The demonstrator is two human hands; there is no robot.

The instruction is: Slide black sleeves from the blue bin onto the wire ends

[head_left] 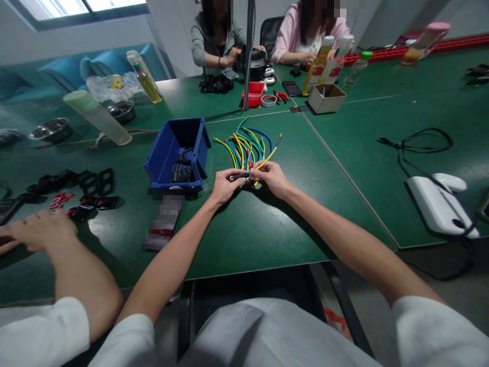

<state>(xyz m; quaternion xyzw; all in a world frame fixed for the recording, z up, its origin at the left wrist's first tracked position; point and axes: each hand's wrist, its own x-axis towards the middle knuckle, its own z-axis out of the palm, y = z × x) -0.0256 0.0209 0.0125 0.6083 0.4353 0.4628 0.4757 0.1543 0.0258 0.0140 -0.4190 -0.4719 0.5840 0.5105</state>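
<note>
My left hand (225, 184) pinches a small black connector piece (239, 176) just above the green table (244, 234). My right hand (272, 177) is closed on a yellow wire (268, 157) whose end meets that black piece. Both hands sit at the near end of a fan of short coloured wires (246, 145) in yellow, green, blue and red that lies on the table. A blue plastic bin (179, 150) holding black parts stands just left of my left hand.
A co-worker's hand (40, 229) rests at the left beside black and red clips (76, 191). Bottles (97, 116), metal bowls (51, 128), a red tray (253, 94) and a cardboard box (326, 97) stand farther back. Two people sit opposite. A white device (439, 204) with a black cable lies at the right.
</note>
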